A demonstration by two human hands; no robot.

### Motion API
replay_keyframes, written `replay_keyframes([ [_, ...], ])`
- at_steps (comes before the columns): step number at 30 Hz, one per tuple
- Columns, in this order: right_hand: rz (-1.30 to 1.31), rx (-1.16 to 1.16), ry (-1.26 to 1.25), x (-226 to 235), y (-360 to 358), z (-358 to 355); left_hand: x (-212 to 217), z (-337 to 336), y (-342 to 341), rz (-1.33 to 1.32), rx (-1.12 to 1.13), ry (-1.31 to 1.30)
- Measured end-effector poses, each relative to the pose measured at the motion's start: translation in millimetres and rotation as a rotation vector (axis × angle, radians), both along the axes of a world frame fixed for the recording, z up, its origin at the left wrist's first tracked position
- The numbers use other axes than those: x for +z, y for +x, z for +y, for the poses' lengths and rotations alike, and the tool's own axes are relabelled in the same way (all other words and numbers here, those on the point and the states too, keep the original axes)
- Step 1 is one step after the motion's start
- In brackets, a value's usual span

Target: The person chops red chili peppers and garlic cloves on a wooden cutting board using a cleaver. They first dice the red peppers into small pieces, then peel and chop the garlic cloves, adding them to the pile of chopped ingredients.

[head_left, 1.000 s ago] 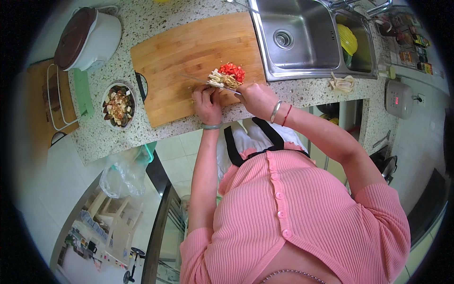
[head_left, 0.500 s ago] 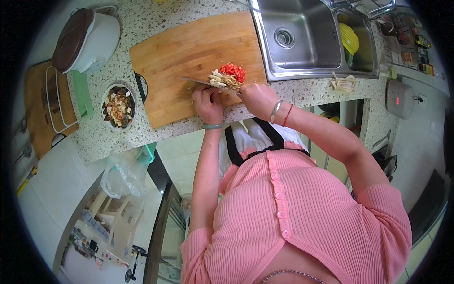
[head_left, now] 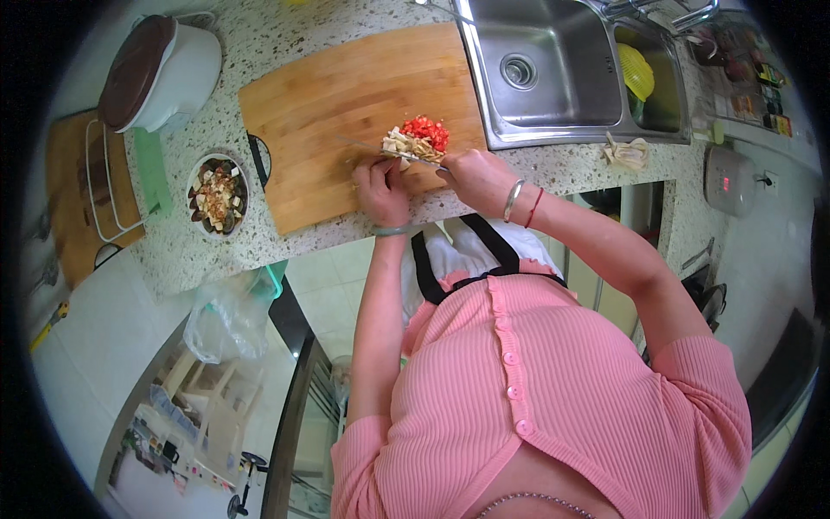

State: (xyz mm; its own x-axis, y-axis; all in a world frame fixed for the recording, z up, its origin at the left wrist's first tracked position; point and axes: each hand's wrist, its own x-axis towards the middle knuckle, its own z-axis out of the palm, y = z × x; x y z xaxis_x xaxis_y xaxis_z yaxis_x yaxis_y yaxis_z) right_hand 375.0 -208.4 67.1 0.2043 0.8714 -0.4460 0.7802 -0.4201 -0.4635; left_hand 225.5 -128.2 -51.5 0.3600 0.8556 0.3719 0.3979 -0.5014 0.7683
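Observation:
My right hand point(head_left: 477, 180) is closed around the handle of a kitchen knife point(head_left: 424, 160), its thin blade pointing left over the wooden cutting board point(head_left: 346, 95). Close against the near side of the blade, my left hand point(head_left: 381, 195) has its fingers curled, with a small pale piece of food point(head_left: 405, 163) at the fingertips. Beyond the blade lies a small heap of pale chopped pieces point(head_left: 406, 143), perhaps garlic or ginger. Chopped red pepper point(head_left: 428, 131) sits against the far side of that heap. My left palm and the knife handle are mostly hidden.
Left of the board stands a bowl point(head_left: 216, 197) of dark and white cubed food with toppings. A white appliance with a brown lid point(head_left: 164, 73) is behind it. The steel sink point(head_left: 553, 78) adjoins the board's right side; a crumpled cloth point(head_left: 626, 152) lies at its front edge.
My right hand has shifted slightly right with the knife. A pale piece now shows by my left fingertips on the near side of the blade; the left hand has barely moved.

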Motion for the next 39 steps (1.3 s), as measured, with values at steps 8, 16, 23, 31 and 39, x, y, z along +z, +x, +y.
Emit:
replay_keyframes([
  [8, -0.012, -0.021, -0.001, 10.1, -2.8, -9.8, 5.1, 1.8, -2.2, 0.062, 0.003, 0.029],
  [16, 0.000, -0.038, -0.071, 10.2, -0.3, -18.5, 6.7, 2.8, -1.4, 0.038, -0.018, 0.045],
  [23, -0.022, -0.048, -0.085, -13.3, -7.1, -10.0, 6.4, 2.9, -2.7, 0.089, -0.030, 0.014],
  [31, 0.039, -0.101, 0.085, -25.8, -0.1, -14.9, 32.4, 5.1, -9.3, -0.090, -0.050, -0.054],
  [39, 0.111, -0.120, -0.016, 1.1, -3.8, -13.7, 28.4, 8.5, -21.9, 0.055, 0.063, -0.100],
])
